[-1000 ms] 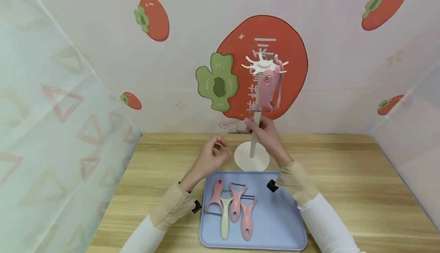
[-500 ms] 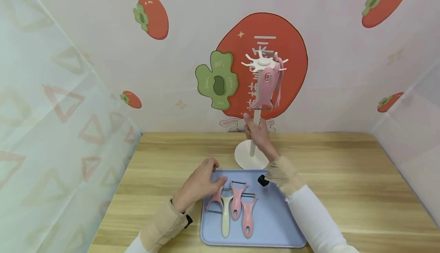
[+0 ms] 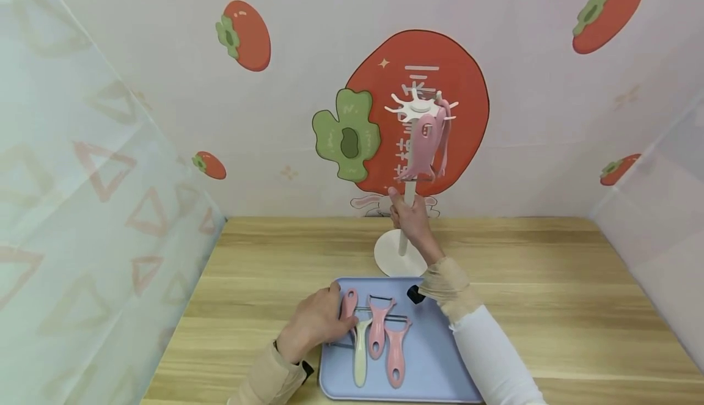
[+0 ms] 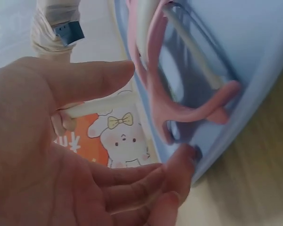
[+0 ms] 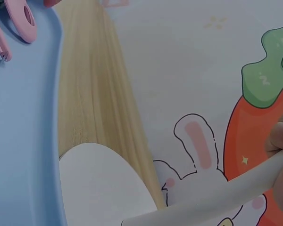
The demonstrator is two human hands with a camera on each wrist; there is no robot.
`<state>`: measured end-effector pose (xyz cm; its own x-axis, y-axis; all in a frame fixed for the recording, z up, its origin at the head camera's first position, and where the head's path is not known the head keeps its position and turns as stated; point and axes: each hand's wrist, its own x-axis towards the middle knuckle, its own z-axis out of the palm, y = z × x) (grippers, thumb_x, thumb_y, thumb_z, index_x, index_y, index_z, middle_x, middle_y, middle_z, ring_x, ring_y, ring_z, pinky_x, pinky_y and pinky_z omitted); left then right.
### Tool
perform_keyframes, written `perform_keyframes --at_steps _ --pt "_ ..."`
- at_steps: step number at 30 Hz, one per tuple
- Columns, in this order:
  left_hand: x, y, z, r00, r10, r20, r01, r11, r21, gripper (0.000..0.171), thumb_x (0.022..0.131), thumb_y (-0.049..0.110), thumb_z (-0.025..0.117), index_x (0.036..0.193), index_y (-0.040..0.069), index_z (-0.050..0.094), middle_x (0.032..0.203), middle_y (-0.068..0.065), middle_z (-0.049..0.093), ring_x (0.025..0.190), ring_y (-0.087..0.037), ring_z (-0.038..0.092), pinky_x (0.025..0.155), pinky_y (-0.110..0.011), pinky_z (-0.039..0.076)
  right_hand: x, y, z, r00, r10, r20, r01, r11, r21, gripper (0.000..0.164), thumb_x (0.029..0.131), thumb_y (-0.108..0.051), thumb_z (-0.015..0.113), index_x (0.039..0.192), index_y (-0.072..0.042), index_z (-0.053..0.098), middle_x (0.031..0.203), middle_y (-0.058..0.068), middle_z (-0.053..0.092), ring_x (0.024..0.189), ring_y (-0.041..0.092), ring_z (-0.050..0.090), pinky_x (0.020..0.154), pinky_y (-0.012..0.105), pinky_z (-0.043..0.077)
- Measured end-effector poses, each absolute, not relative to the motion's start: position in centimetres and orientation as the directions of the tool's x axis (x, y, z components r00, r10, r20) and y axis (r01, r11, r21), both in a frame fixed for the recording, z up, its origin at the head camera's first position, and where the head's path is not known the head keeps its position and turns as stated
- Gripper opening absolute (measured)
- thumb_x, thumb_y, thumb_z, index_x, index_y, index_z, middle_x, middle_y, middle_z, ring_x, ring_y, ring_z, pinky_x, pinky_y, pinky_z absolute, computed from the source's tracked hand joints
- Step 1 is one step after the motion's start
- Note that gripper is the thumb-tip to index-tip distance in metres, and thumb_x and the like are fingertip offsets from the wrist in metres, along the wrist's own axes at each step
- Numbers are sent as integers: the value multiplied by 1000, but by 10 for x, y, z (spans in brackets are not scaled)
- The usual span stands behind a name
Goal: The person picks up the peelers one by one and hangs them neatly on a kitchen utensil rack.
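My left hand (image 3: 316, 319) is over the left edge of the blue tray (image 3: 434, 362), with its thumb and fingers on either side of the leftmost pink peeler (image 3: 349, 301). In the left wrist view a gap shows between thumb and fingertips, and a pink peeler (image 4: 156, 106) lies just past them. Beside it in the tray are a pale green peeler (image 3: 360, 359) and two more pink peelers. My right hand (image 3: 414, 218) grips the pole (image 5: 226, 195) of a white stand with a round base (image 3: 392, 261). Pink peelers (image 3: 426, 145) hang from the stand's hooked top (image 3: 420, 107).
The tray lies on a wood-grain table (image 3: 539, 283), in front of the stand's base. Behind stands a wall (image 3: 308, 26) printed with red fruit, and a pale side panel (image 3: 104, 222) rises on the left.
My left hand has come down and toward me, from beside the stand to the leftmost peeler in the tray. My right hand stays on the pole, its wrist slightly shifted left.
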<state>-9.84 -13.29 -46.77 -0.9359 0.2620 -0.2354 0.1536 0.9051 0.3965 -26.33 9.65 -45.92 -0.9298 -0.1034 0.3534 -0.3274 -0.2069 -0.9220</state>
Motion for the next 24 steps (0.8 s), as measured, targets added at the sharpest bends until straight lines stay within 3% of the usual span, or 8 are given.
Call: perform_keyframes --at_steps 4,9,15,24 --pt "-99 -134 -469 -930 267 -253 151 905 398 76 85 43 79 132 -10 53 102 -21 68 84 -26 66 75 -45 56 -264 95 -461 -932 -99 348 -322 -214 -922 62 101 -45 60 54 -11 39 42 -5 31 36 10 28 37 24 23" --pt "-99 -135 -471 -923 279 -264 146 890 431 50 87 37 77 111 -2 57 78 -8 58 65 -19 56 58 -38 49 -265 93 -462 -929 -103 356 -329 -212 -920 61 103 -42 58 53 -13 39 42 -5 31 36 9 28 37 24 23" --pt "-100 -139 -472 -922 290 -259 142 871 470 32 89 31 75 93 7 55 71 -4 54 59 -18 53 51 -34 45 -266 92 -461 -924 -121 363 -332 -214 -918 61 104 -39 57 52 -13 40 42 -6 31 36 9 29 37 24 24" --pt "-100 -133 -475 -932 270 -241 127 868 480 25 88 26 71 83 10 53 65 -4 53 51 -17 52 45 -32 43 -265 96 -460 -927 -127 352 -316 -241 -918 59 105 -31 57 54 -11 37 44 -4 28 37 11 25 38 25 20"
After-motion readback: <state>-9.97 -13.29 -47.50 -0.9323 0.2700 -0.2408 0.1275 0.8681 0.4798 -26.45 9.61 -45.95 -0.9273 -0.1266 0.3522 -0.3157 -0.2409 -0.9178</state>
